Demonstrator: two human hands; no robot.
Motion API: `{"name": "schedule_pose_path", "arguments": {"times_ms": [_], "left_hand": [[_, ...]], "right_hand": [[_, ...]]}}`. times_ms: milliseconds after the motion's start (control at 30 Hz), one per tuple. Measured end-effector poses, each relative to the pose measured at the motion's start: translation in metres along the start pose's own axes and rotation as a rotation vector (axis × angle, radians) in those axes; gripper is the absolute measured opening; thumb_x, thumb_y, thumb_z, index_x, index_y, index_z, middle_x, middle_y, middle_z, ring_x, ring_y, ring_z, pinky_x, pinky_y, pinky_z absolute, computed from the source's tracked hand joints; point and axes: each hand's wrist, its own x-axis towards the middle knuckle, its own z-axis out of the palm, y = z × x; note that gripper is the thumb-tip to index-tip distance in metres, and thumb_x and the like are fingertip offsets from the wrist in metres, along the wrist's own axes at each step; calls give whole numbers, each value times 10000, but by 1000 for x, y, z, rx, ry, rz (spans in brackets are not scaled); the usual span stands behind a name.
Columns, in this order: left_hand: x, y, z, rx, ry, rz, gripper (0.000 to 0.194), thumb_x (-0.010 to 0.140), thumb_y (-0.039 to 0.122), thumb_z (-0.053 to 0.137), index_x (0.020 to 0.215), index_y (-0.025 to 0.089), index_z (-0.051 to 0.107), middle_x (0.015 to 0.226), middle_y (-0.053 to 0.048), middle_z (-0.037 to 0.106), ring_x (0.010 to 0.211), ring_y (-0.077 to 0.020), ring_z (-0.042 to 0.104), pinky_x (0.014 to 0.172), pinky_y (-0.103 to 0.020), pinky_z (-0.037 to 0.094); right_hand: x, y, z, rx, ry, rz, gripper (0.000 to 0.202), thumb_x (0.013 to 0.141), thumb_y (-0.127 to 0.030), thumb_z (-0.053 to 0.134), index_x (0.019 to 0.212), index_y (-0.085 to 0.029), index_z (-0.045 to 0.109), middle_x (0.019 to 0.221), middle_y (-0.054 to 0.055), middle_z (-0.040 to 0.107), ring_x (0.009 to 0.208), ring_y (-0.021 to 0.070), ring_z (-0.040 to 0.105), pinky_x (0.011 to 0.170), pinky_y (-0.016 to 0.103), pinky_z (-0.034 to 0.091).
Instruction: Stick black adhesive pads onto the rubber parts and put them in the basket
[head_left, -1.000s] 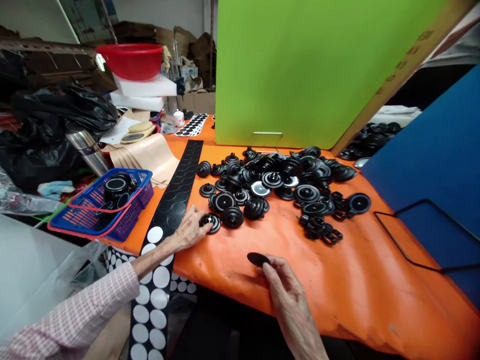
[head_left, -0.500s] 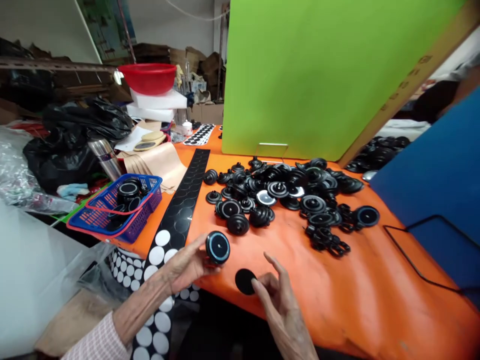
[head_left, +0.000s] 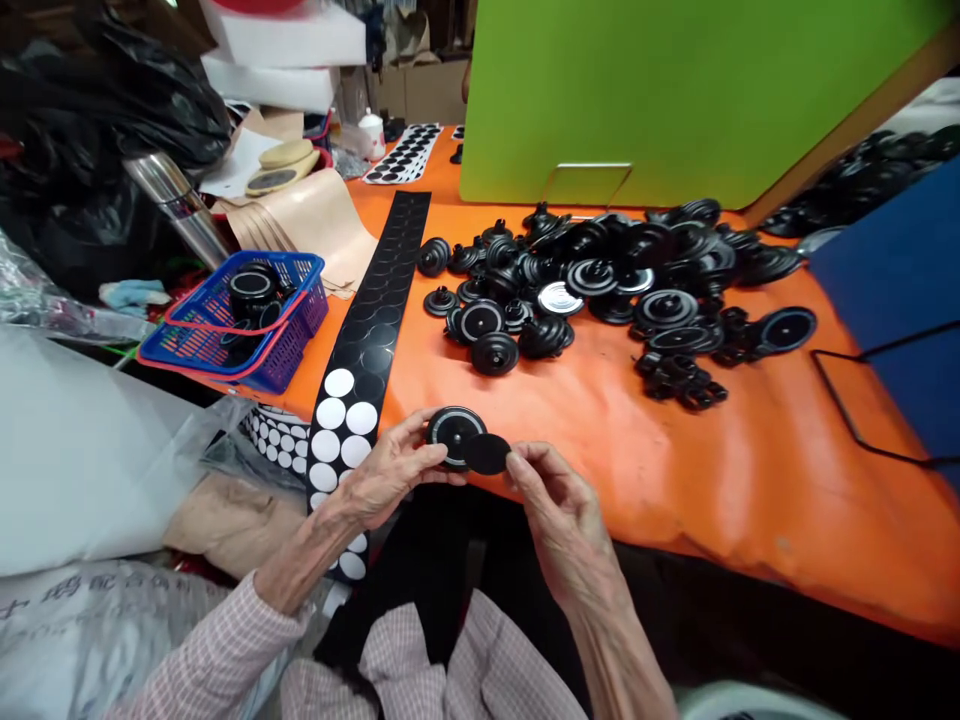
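My left hand (head_left: 397, 468) grips a round black part (head_left: 453, 428) with a grey ring on its face, its thumb on the rim. Between the thumb and fingers of my right hand (head_left: 555, 490) is a thin black disc (head_left: 487, 454), which overlaps the lower right of the round part's face. Whether the two touch cannot be seen. A black strip (head_left: 382, 290) runs along the orange table left of my hands, with white circles at its near end. Beyond my hands lies a pile of round black parts (head_left: 600, 265).
A blue and purple basket (head_left: 289, 350) holding black parts stands at the left, beside brown paper (head_left: 322, 225) and a steel flask (head_left: 176, 205). Green (head_left: 645, 100) and blue (head_left: 892, 300) boards stand behind and at the right. A wire stand (head_left: 855, 410) lies near the blue board.
My right hand has brought the black disc over to the round part in my left hand, whose face is turned more upward. The camera view has tilted down.
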Motion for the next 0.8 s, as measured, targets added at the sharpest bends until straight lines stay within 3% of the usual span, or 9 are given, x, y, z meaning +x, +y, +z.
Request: {"name": "schedule_pose_path", "arguments": {"times_ms": [100, 233, 300, 400, 500, 667, 800], "left_hand": [[-2, -4, -1, -21, -8, -4, 421, 771, 197, 697, 1177, 177, 587, 1132, -85, 623, 934, -205, 656, 802, -351, 561], [-1, -7, -2, -40, -16, 7, 398, 767, 176, 694, 1156, 178, 607, 1136, -81, 621, 961, -200, 638, 824, -368, 565], [-1, -7, -2, -47, -15, 6, 400, 757, 163, 697, 1149, 177, 612, 1151, -84, 617, 962, -201, 638, 816, -366, 567], [0, -6, -1, -58, -1, -11, 422, 739, 140, 701, 1150, 175, 609, 1158, -86, 613, 955, -209, 648, 803, -359, 569], [-1, -5, 1, -57, 5, -24, 424, 729, 138, 703, 1142, 168, 611, 1166, -90, 608, 948, -213, 657, 802, -356, 569], [-1, -7, 0, -50, -17, -34, 419, 720, 158, 716, 1128, 168, 619, 1189, -100, 605, 926, -212, 669, 792, -350, 571], [0, -10, -2, -42, -32, -26, 408, 733, 149, 705, 1132, 175, 624, 1187, -97, 606, 934, -211, 668, 797, -354, 574]], "right_hand": [[-2, -2, 5, -7, 16, -18, 261, 782, -473, 660, 796, -219, 598, 702, -25, 547, 649, 124, 494, 612, 246, 412], [-3, -4, 7, 10, 7, -82, 389, 764, -405, 703, 1092, -274, 541, 684, -51, 563, 639, 134, 526, 632, 268, 445], [-3, -4, 6, 16, -1, -69, 333, 759, -403, 711, 1023, -260, 566, 696, -44, 568, 642, 127, 524, 635, 264, 444], [-2, -2, 6, 36, 1, 1, 261, 763, -448, 695, 766, -209, 588, 736, -18, 561, 674, 114, 509, 657, 254, 428], [0, 3, 9, 63, 36, 16, 260, 756, -458, 694, 767, -212, 609, 788, -11, 549, 742, 125, 516, 706, 262, 421], [2, 11, 19, 12, 149, -67, 260, 740, -447, 688, 703, -198, 625, 1086, 48, 526, 970, 183, 536, 814, 311, 446], [2, 17, 26, 40, 184, -65, 244, 765, -437, 657, 731, -198, 626, 1004, 38, 541, 960, 188, 549, 848, 337, 449]]}}
